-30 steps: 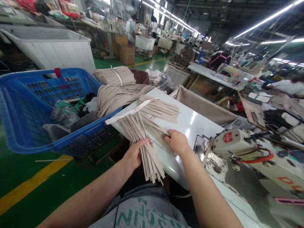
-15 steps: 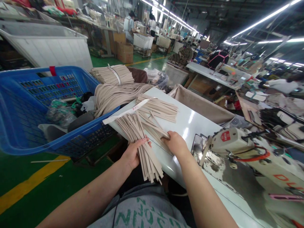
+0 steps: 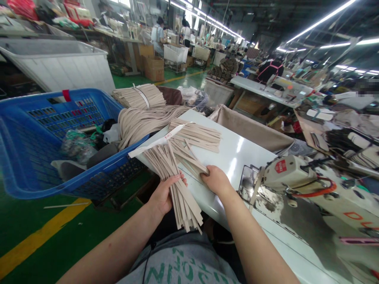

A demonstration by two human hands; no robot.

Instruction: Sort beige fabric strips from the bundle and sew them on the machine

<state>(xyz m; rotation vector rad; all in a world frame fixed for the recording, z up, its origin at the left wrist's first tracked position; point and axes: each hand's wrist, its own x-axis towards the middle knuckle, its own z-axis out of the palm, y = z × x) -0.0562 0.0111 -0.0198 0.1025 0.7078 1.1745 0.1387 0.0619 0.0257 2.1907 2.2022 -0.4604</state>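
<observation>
My left hand [image 3: 167,191] is closed around a bundle of flat beige strips [image 3: 186,205], whose near ends fan out over my lap. My right hand [image 3: 215,179] pinches more beige strips [image 3: 189,159] lying on the white table [image 3: 225,157]; its fingertips are partly hidden. A white paper band [image 3: 166,137] with red writing runs across the far ends of the bundle. Behind it, another spread of beige strips [image 3: 198,135] rests flat on the table.
At left stands a blue plastic basket [image 3: 89,175] with plastic bags inside. Long beige strips [image 3: 145,120] and a tied bundle [image 3: 140,96] lie beyond the table's left edge. A sewing machine [image 3: 296,173] occupies the right side. A fabric-lined bin [image 3: 251,128] sits behind the table.
The view has shifted slightly. Both hands keep their grip on the strips, and my right hand has moved a little to the left along them.
</observation>
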